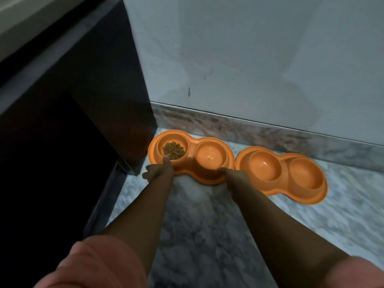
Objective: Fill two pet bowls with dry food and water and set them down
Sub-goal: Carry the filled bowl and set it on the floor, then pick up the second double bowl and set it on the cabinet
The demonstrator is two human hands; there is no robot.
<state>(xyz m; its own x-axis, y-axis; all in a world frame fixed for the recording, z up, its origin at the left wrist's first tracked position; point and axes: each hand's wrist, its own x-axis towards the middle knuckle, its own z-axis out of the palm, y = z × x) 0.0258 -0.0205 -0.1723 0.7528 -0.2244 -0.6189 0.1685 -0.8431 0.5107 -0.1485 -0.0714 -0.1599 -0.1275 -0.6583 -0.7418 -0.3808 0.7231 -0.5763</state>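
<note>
Two orange double pet bowls lie on the marble floor by the wall. The left double bowl [192, 170] has brown dry food [173, 150] in its left cup and clear water [211, 156] in its right cup. My left hand [161, 170] grips its near rim beside the food cup, thumb on top. My right hand [234, 176] grips the near rim by the water cup. The right double bowl [281, 175] lies flat just to the right; its two cups hold no food, and water in them cannot be made out.
A dark cabinet [87, 113] stands at the left, its corner close to the left bowl. A pale wall [259, 59] with a marble skirting [239, 125] runs behind both bowls. Marble floor [207, 225] spreads towards me between my forearms.
</note>
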